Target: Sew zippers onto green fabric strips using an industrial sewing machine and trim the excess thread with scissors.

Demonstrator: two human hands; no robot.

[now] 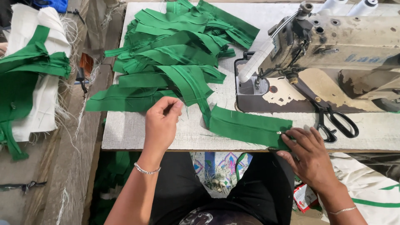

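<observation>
Positioning step, by the look of it: right hand (310, 156) pins the near end of a folded green fabric strip (248, 126) with fingertips at a small metal zipper piece, at the table's front edge. Left hand (162, 121) pinches a thread or strip edge by the heaped green fabric pieces (175, 50). Next likely needs feeding toward the worn beige sewing machine (333, 46).

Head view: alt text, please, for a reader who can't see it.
A person's right hand presses a zipper pull on a green strip at a table's edge, while the left hand pinches thread. A green pile, sewing machine and scissors lie beyond.
</observation>
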